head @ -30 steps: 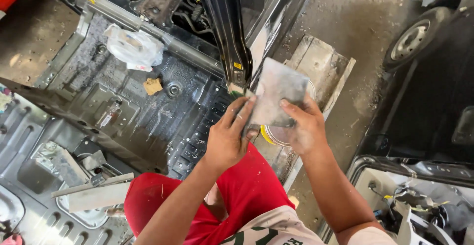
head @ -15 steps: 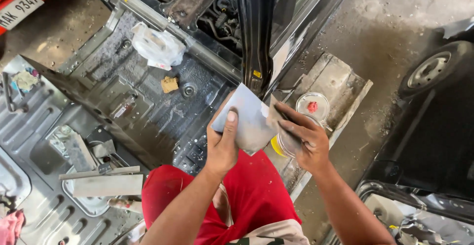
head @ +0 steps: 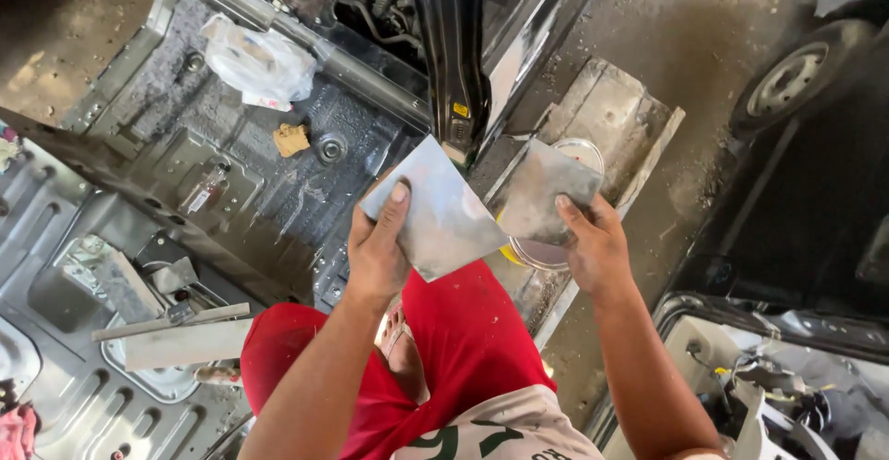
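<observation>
Red shorts [head: 463, 358], lower centre of frame. Left hand [head: 378, 254], centre: clamped on a grey metal sheet [head: 437, 212], thumb on its face, the sheet tilted up and to the right of the hand. Right hand [head: 597, 249], right of centre: gripping a second, smaller sheet [head: 546, 191] by its lower edge, above a round tin [head: 542, 254]. Beyond: stripped car floor [head: 231, 182]; white plastic bag [head: 259, 62], upper left.

Plastic bag [head: 259, 62] lies on car floor [head: 231, 173], left of pillar [head: 454, 52].
</observation>
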